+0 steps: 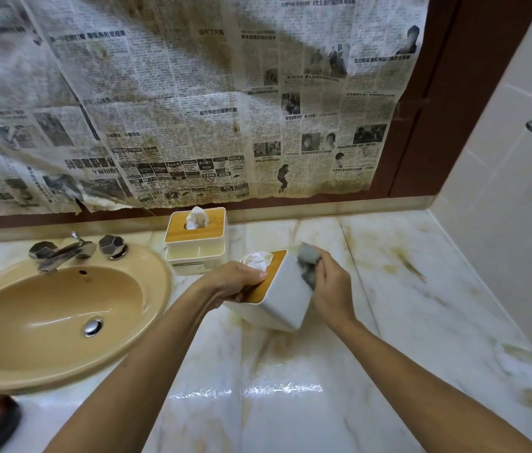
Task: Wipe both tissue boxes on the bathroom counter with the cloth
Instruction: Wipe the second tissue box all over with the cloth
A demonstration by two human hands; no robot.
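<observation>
Near tissue box [277,292] is held tilted over the counter [388,289], gripped at its wooden lid by the left hand [235,282]. Cloth [308,263] is bunched in the right hand [330,289] and pressed to the box's side. A firm hold and overlapped strokes are advised. Second tissue box [196,243] stands by the wall.

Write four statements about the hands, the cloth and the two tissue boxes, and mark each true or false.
1. The left hand grips the near tissue box, which is tilted. True.
2. The right hand holds a red sponge. False: it holds a grey cloth against that box.
3. The far tissue box stands upright near the wall. True.
4. The far tissue box lies in the sink. False: it stands on the counter beside the sink.
</observation>
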